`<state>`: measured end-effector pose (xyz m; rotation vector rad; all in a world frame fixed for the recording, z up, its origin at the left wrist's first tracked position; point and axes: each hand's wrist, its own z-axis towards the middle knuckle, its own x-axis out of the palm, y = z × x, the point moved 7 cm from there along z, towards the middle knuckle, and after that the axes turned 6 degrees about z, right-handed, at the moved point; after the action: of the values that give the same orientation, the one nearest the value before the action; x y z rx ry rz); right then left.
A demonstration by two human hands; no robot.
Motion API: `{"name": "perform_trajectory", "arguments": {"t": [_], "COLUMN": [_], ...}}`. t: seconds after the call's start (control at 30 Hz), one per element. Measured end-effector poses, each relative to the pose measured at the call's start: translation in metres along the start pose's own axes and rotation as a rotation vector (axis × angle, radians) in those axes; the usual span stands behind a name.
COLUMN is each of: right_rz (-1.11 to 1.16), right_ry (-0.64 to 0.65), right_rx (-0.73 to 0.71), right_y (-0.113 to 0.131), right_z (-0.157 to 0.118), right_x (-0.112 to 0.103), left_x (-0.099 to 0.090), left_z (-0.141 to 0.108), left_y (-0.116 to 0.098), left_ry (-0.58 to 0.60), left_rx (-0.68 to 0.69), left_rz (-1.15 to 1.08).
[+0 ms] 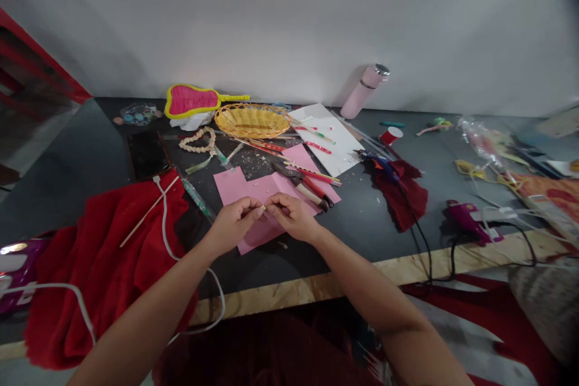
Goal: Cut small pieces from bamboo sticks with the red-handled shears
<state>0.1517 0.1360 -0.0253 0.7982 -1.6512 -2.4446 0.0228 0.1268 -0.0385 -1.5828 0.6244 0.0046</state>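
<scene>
Both hands meet above a sheet of pink paper (231,184) near the front of the table. My left hand (231,224) is closed in a pinch of thumb and forefinger. Just beside it, my right hand (293,217) pinches from the other side. Between the fingertips a tiny pale piece (263,207) shows; it is too small to tell its kind. Pliers with red and black handles (318,190) lie right behind my right hand, partly over the paper. Small pale crumbs are scattered around.
Behind the paper stand a yellow woven basket (253,122) and a heart-shaped beaded ring (199,142). A pink bottle (364,91) leans near the wall. Red cloth (108,253) with a white cable lies left; a glue gun (382,163) rests on dark red cloth (404,196) right.
</scene>
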Motion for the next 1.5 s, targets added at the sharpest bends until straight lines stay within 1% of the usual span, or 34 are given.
{"name": "perform_trajectory", "arguments": {"t": [0.13,0.3,0.4,0.47,0.53,0.67,0.87,1.0,1.23,1.5], "right_rz": [-0.008,-0.021,-0.026,-0.022,-0.003,0.048,0.047,0.033,0.035,0.033], "right_ry": [0.020,0.029,0.034,0.040,0.038,-0.032,-0.049,-0.083,-0.097,-0.089], "right_rx": [0.010,0.033,0.045,0.050,0.044,0.013,-0.069,-0.088,-0.094,-0.084], "right_y": [0.000,-0.004,-0.005,-0.005,-0.004,-0.002,-0.001,0.000,0.001,-0.001], "right_z": [0.000,-0.002,-0.002,-0.002,-0.002,-0.001,-0.002,-0.002,-0.001,-0.003], "right_x": [0.000,0.001,0.002,0.002,0.002,-0.004,-0.002,-0.003,-0.007,-0.006], "left_x": [-0.002,-0.001,0.001,0.002,0.001,0.001,0.006,0.009,0.009,0.009], "left_z": [0.000,-0.001,-0.002,-0.002,-0.002,-0.001,-0.001,-0.001,-0.002,-0.001], "left_y": [-0.003,-0.007,-0.009,-0.009,-0.009,-0.004,0.001,0.006,0.010,0.008], "left_ry": [-0.005,-0.028,-0.031,-0.032,-0.030,0.003,0.022,0.027,0.026,0.038], "left_rx": [0.050,0.087,0.095,0.096,0.088,0.002,-0.072,-0.126,-0.121,-0.114], "left_rz": [0.105,0.293,0.345,0.309,0.206,-0.014,-0.179,-0.289,-0.313,-0.285]}}
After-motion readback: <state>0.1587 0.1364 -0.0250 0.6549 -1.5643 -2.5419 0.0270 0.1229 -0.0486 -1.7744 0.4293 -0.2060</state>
